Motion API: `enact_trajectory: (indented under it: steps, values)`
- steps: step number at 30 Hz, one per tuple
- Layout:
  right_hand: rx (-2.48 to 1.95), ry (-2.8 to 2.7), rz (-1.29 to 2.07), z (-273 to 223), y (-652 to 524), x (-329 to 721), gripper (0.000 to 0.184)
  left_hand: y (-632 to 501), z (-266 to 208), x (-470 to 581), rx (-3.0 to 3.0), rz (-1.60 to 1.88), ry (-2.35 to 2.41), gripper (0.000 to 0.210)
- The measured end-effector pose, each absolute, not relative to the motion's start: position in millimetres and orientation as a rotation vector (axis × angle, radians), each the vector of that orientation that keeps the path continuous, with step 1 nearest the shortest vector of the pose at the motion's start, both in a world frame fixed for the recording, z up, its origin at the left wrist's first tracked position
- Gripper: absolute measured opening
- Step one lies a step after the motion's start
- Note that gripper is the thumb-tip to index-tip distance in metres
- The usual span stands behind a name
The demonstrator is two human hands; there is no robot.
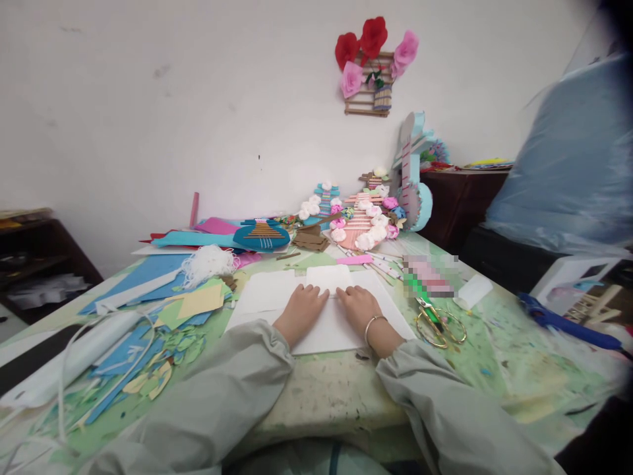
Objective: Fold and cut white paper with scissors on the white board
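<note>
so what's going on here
A person has both hands on white paper at a table, the left hand and right hand side by side with fingertips close together. Whether they pinch or just press it is unclear. The gold-handled scissors lie to the right; white yarn and paper scraps lie to the left.

The paper [321, 338] is white, the sleeves [222, 396] plain grey.
</note>
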State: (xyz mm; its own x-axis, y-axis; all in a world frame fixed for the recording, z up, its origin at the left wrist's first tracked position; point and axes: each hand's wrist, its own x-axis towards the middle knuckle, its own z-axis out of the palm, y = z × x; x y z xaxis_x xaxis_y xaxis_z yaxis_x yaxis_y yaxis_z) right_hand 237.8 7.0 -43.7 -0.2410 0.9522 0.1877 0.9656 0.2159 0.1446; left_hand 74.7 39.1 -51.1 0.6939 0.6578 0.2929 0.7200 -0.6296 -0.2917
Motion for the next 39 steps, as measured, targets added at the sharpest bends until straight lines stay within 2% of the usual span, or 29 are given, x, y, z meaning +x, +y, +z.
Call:
enact_trajectory:
  steps: [6, 13, 19, 27, 31, 39]
  values:
    - [-1.907, -2.383, -0.424, -48.7, 1.0, 233.0, 0.036, 29.7, -48.0, 76.1, -2.521, -0.167, -1.15, 0.035]
    - [-1.959, -2.332, -0.414, -47.5, 2.1, 236.7, 0.029, 20.4, -37.7, 74.8, -2.528, -0.085, -1.266, 0.024]
    - [-1.942, -2.304, -0.424, -47.7, 2.5, 240.2, 0.027, 24.0, -44.3, 70.3, -2.472, -0.187, -1.254, 0.024]
    - [-1.687, -2.46, -0.276, -50.4, 5.9, 238.7, 0.038, 33.9, -56.3, 68.3, -2.645, -0.209, -1.122, 0.045]
    - [-1.798, -2.43, -0.137, -48.4, 5.0, 238.6, 0.042, 32.0, -54.8, 67.3, -2.662, -0.166, -1.219, 0.046]
    - [-1.993, -2.311, -0.238, -44.1, 3.0, 243.6, 0.036, 23.7, -48.4, 68.9, -2.537, -0.188, -1.319, 0.035]
